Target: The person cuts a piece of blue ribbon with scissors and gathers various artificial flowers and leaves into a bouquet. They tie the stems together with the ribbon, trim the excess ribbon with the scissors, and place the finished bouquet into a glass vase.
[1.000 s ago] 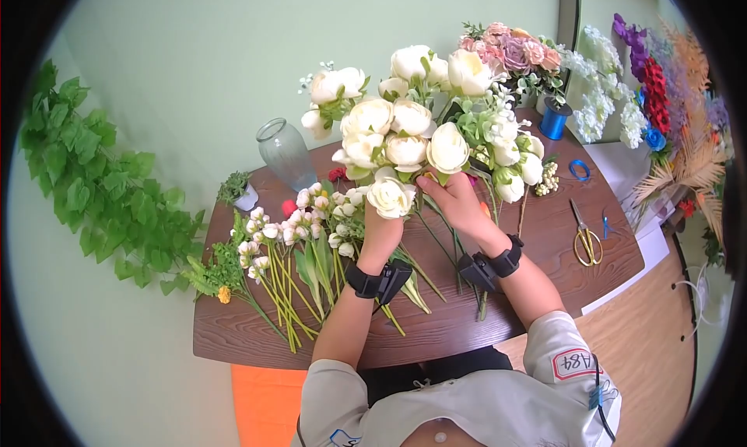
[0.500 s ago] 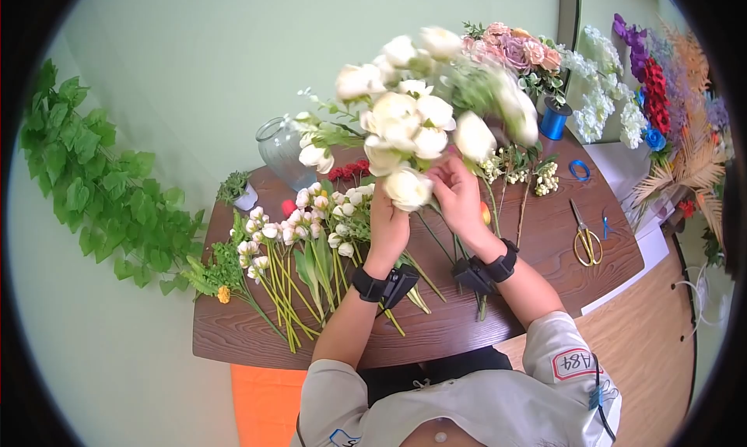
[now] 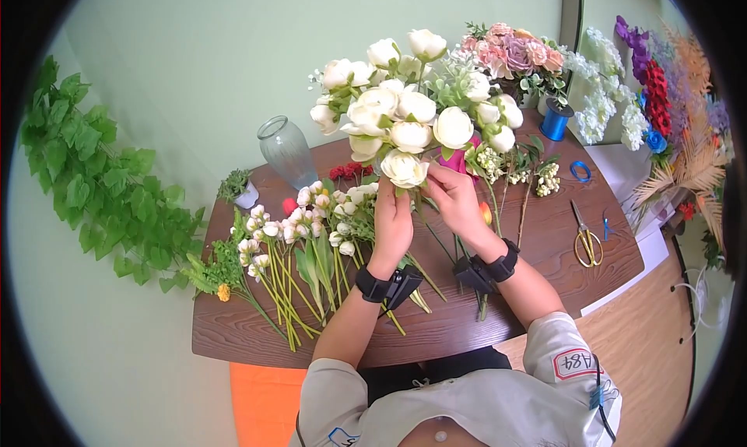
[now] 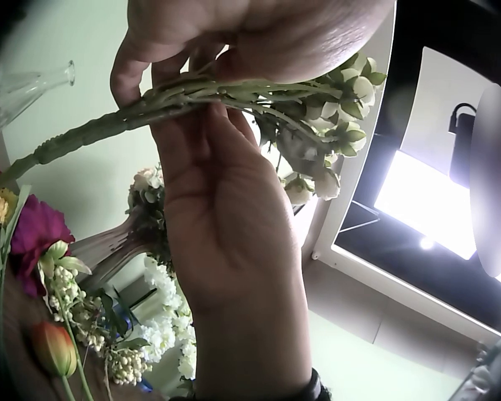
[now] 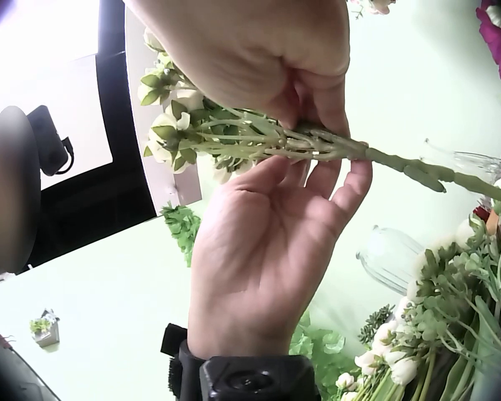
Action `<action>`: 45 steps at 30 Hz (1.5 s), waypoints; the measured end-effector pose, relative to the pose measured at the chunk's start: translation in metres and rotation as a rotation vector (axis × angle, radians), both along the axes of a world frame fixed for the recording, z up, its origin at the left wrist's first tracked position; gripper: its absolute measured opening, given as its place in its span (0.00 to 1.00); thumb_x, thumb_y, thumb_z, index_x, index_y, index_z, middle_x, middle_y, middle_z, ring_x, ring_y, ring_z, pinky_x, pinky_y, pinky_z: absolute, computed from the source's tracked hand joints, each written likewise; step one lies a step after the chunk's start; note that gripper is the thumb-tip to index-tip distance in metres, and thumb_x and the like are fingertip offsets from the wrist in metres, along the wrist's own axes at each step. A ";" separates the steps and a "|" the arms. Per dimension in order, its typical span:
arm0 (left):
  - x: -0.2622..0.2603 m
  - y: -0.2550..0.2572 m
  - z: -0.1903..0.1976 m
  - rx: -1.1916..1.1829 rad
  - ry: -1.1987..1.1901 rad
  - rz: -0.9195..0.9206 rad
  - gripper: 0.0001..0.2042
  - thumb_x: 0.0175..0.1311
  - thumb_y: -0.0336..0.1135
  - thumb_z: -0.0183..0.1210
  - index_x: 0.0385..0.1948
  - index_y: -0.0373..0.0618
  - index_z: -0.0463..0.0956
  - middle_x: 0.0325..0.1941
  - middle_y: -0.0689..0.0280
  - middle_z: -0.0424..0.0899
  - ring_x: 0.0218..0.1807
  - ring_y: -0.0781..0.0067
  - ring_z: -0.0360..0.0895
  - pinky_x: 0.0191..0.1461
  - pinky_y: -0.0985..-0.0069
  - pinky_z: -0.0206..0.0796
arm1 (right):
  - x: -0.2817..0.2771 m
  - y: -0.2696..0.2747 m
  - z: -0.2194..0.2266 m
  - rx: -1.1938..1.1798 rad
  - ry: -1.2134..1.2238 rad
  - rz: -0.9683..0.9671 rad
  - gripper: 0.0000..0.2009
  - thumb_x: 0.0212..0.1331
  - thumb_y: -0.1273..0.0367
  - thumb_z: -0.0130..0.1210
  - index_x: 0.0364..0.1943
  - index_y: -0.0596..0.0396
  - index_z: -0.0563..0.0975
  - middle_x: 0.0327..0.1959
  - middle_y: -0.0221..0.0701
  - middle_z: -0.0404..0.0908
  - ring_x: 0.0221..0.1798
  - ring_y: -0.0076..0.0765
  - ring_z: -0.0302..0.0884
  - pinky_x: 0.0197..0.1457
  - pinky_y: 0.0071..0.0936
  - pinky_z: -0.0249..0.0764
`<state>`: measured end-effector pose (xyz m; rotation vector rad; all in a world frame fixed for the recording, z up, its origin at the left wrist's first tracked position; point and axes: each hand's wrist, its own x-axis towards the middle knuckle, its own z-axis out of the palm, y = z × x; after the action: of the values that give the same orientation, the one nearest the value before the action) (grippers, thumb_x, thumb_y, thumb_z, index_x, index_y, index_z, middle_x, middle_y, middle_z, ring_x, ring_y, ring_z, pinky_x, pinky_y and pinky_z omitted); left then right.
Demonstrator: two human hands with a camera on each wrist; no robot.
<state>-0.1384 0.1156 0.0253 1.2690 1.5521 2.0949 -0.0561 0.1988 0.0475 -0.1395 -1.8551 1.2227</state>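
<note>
A bunch of cream-white artificial ranunculus-like flowers (image 3: pixel 410 136) is held up over the table, blooms toward the back wall. Below its lowest bloom, my left hand (image 3: pixel 394 223) holds the green stem (image 4: pixel 88 134), its fingers curled around it. My right hand (image 3: pixel 459 206) pinches the stems from the other side, close beside the left. In the right wrist view, several thin branches (image 5: pixel 234 142) fan out from the thick stem between both hands. A magenta flower (image 3: pixel 453 161) shows partly behind the bunch, beside the right fingers.
Pinkish-white flower stems (image 3: pixel 288 291) lie on the dark table (image 3: pixel 264 350) at left. Behind them stands a glass vase (image 3: pixel 286 153). Gold-handled scissors (image 3: pixel 585 243), a blue ribbon spool (image 3: pixel 555 120) and berry sprigs (image 3: pixel 548 179) are at right. A pink bouquet (image 3: pixel 513 54) stands at the back.
The bunch has turned in the hands, blurred midway, and the blooms have spread into a different arrangement. The left hand has shifted slightly right and now shows more fully below the lowest bloom.
</note>
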 end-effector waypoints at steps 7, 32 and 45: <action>0.000 0.001 -0.002 -0.043 -0.027 -0.007 0.17 0.58 0.22 0.37 0.51 0.36 0.56 0.49 0.59 0.66 0.52 0.71 0.63 0.56 0.77 0.51 | 0.001 0.003 -0.001 -0.001 -0.051 0.025 0.14 0.50 0.76 0.49 0.43 0.63 0.69 0.28 0.39 0.76 0.30 0.24 0.73 0.34 0.20 0.68; -0.001 0.001 0.005 -0.101 0.023 -0.331 0.14 0.59 0.25 0.44 0.46 0.33 0.62 0.40 0.65 0.72 0.41 0.82 0.68 0.44 0.84 0.59 | 0.005 0.008 0.009 -0.297 0.158 0.242 0.20 0.51 0.77 0.49 0.50 0.66 0.62 0.39 0.35 0.73 0.37 0.21 0.70 0.34 0.15 0.68; 0.004 -0.002 0.010 -0.119 0.155 -0.221 0.07 0.58 0.23 0.40 0.38 0.38 0.63 0.25 0.66 0.70 0.28 0.79 0.68 0.34 0.81 0.61 | 0.000 0.007 0.000 -0.072 0.194 0.128 0.23 0.47 0.73 0.53 0.49 0.68 0.62 0.40 0.38 0.73 0.41 0.28 0.70 0.46 0.24 0.66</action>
<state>-0.1347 0.1139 0.0355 1.5131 1.4947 1.7802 -0.0558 0.2063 0.0474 0.0581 -1.6731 1.3418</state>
